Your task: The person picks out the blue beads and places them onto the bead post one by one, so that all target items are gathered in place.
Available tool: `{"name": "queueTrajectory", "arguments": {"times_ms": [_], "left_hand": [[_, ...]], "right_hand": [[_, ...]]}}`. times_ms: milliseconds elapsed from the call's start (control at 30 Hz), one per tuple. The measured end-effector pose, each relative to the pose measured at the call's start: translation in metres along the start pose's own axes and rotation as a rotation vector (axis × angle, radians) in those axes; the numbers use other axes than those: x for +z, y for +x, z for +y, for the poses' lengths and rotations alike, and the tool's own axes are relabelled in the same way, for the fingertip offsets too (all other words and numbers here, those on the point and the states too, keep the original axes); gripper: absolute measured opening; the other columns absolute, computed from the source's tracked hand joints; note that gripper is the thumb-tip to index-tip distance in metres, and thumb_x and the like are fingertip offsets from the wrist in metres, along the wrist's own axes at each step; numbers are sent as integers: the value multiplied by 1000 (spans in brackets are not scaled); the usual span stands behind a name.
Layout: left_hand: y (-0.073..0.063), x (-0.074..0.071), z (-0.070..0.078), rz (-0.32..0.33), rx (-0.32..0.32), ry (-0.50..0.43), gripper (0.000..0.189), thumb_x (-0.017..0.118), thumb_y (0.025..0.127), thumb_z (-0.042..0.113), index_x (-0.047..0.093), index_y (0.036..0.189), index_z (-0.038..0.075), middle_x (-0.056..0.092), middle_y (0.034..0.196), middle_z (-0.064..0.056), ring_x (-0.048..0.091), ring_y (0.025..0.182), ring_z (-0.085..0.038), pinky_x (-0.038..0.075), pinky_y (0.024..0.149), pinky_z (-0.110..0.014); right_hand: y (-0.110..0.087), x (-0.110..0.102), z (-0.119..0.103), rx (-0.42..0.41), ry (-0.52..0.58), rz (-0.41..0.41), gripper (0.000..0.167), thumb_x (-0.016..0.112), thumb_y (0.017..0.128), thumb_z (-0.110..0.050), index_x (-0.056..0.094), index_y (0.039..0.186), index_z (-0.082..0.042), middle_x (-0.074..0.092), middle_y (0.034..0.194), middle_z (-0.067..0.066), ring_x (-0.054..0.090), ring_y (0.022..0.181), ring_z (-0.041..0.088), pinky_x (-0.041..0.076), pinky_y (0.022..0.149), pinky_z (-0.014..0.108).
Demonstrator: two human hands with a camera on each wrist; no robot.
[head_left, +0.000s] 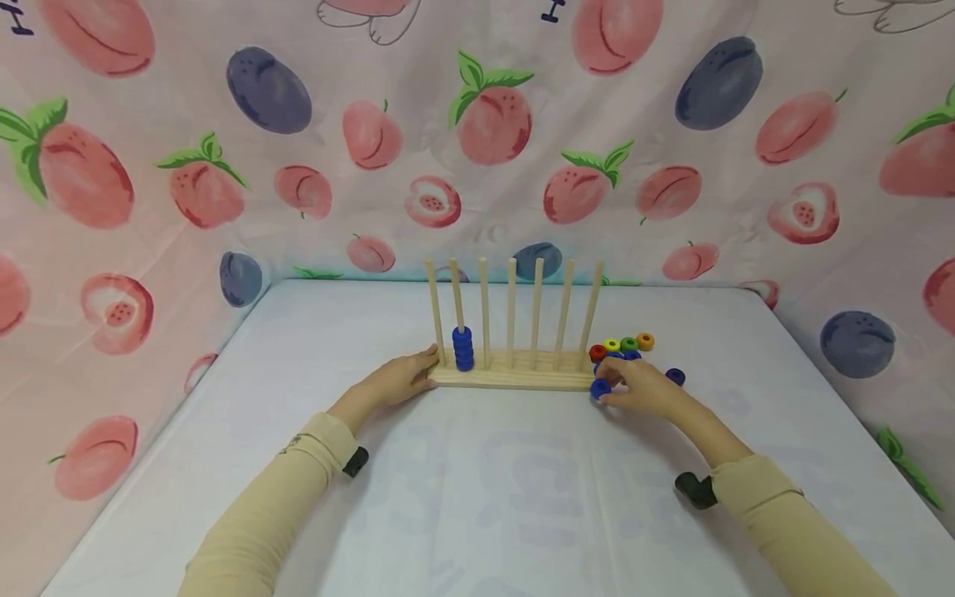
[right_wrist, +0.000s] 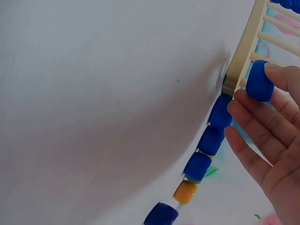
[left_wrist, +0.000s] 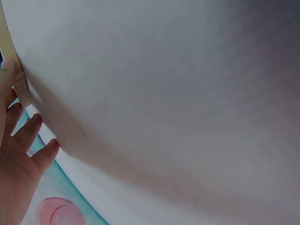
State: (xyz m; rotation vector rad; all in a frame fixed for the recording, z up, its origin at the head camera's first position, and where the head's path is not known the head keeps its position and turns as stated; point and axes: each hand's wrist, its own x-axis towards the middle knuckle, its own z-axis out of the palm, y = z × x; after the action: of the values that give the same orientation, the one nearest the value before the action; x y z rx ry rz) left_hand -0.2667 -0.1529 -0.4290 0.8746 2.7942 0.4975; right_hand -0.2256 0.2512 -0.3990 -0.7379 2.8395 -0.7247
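A wooden peg stand (head_left: 515, 380) with several upright pegs stands mid-table; several blue beads (head_left: 462, 350) are stacked on its second peg from the left. My left hand (head_left: 399, 380) holds the stand's left end, the thumb on the near side of the base in the left wrist view. Beyond the stand's right end, my right hand (head_left: 645, 388) pinches a blue bead (right_wrist: 259, 80) between thumb and fingertips. This bead is raised off the table, close to the end of the base. The other pegs carry no beads.
Past the right hand lie loose beads: red (head_left: 598, 353), yellow (head_left: 612, 345), green (head_left: 629, 343) and orange (head_left: 645, 341). More blue beads (right_wrist: 210, 139) sit near them, partly hidden by the hand in the head view. One dark blue bead (head_left: 675, 376) lies further right. A fruit-print cloth (head_left: 492, 207) hangs behind.
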Motion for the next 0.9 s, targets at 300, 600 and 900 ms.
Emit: {"name": "queueTrajectory", "arguments": {"times_ms": [300, 600, 900], "left_hand": [[0, 0, -2, 17, 25, 11, 56, 53, 97, 26, 37, 142, -3, 29, 151, -19, 38, 134, -38, 35, 110, -48], [-1, 2, -3, 37, 33, 0, 55, 53, 96, 26, 38, 141, -3, 30, 151, -18, 38, 134, -37, 35, 111, -48], [-2, -1, 0, 32, 23, -31, 55, 55, 96, 25, 39, 140, -3, 30, 151, -18, 34, 137, -36, 32, 113, -48]], "right_hand": [[0, 1, -10, -25, 8, 14, 24, 70, 82, -9, 60, 102, -2, 68, 96, 9, 64, 94, 26, 53, 89, 49], [3, 4, -23, -42, 9, 29, 27, 70, 83, -9, 60, 106, 0, 69, 101, 12, 65, 99, 30, 53, 90, 48], [8, 10, -29, -45, -6, 71, 28, 69, 85, -13, 61, 109, -3, 69, 102, 12, 63, 99, 29, 53, 89, 49]]}}
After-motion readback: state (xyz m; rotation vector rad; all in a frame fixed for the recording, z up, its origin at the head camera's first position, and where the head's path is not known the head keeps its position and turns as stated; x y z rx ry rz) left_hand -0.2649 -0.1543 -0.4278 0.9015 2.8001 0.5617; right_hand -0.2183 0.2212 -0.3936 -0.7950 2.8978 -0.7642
